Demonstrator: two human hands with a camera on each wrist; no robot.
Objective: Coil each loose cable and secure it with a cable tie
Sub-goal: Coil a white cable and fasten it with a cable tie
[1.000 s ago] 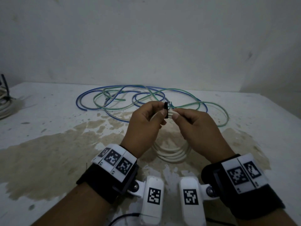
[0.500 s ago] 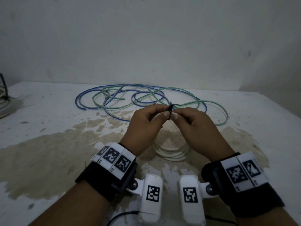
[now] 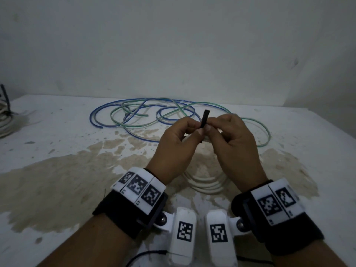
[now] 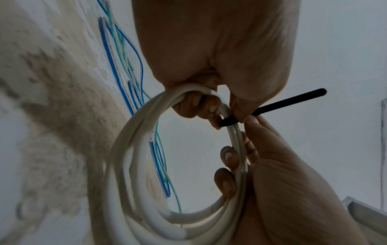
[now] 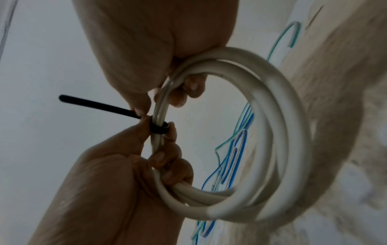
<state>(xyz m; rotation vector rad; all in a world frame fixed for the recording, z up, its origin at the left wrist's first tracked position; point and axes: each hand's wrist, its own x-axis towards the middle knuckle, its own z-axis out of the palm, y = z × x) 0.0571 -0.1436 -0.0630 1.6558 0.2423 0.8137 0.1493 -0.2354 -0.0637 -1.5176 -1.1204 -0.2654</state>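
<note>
Above the surface (image 3: 57, 135), both hands hold a white coil while pinching a black tie.

Left hand (image 3: 173, 145) and right hand (image 3: 231, 143) meet fingertip to fingertip, each with lower fingers curled round the coil (image 5: 278, 132) and thumb and forefinger pinching the tie (image 4: 272, 107). One end of the tie is looped round the coil's strands; the other sticks up free. The coil hangs below the hands. Beyond them, loose blue cable (image 3: 96, 114) and green cable (image 3: 265, 132) sprawl tangled on the stained surface.
</note>
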